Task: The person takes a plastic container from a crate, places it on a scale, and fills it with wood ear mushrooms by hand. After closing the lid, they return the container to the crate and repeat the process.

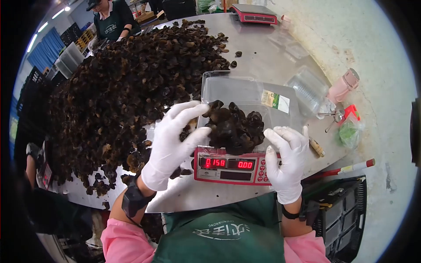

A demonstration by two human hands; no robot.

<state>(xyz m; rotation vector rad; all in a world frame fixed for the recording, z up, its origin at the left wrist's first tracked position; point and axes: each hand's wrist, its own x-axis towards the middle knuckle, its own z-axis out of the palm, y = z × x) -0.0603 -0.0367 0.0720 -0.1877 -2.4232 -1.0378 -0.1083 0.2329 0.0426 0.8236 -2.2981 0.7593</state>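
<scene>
A clump of black wood ear mushrooms (234, 127) lies in a clear plastic box (230, 87) on a red digital scale (237, 175), whose display reads 0.158 and 0.00. My left hand (175, 138), in a white glove, has its fingers apart at the clump's left side, fingertips right at the mushrooms. On the other side, my gloved right hand (287, 153) has its fingers bent and thumb apart, with fingertips close to the clump and the box's right edge. A green and white label (275, 101) is on the clear lid behind the mushrooms.
A large heap of wood ear mushrooms (127, 79) covers the metal table's left. Stacked clear boxes (307, 90), a pink bottle (344, 85) and a second scale (253, 14) stand right and back. A co-worker (112, 24) is across the table. Black crates (342, 215) sit lower right.
</scene>
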